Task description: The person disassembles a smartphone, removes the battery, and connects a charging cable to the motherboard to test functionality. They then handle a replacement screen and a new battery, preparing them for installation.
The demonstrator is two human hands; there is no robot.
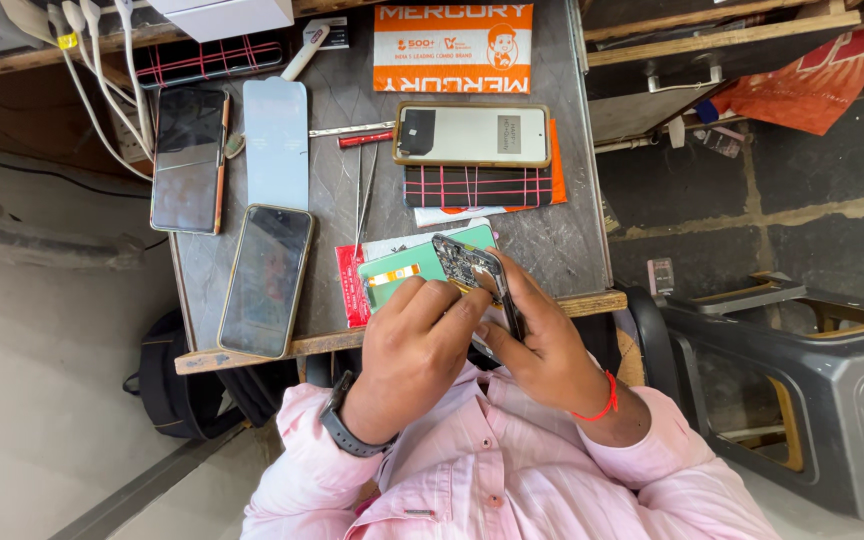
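Both hands hold an opened phone (472, 268) with its circuit boards showing, tilted up over the near edge of the grey worktable (552, 230). My right hand (542, 345), with a red thread at the wrist, grips its right side. My left hand (417, 340), with a dark watch on the wrist, presses fingers on its lower left. Under the phone lies a green display panel with an orange flex strip (402, 272) on a red and white packet (350, 285).
On the table lie two dark phones (264, 280) (189, 160), a pale screen sheet (275, 142), a phone face down (472, 134), thin tools and a red-handled screwdriver (364, 140), white cables (92, 70). A grey plastic stool (812, 380) stands at right.
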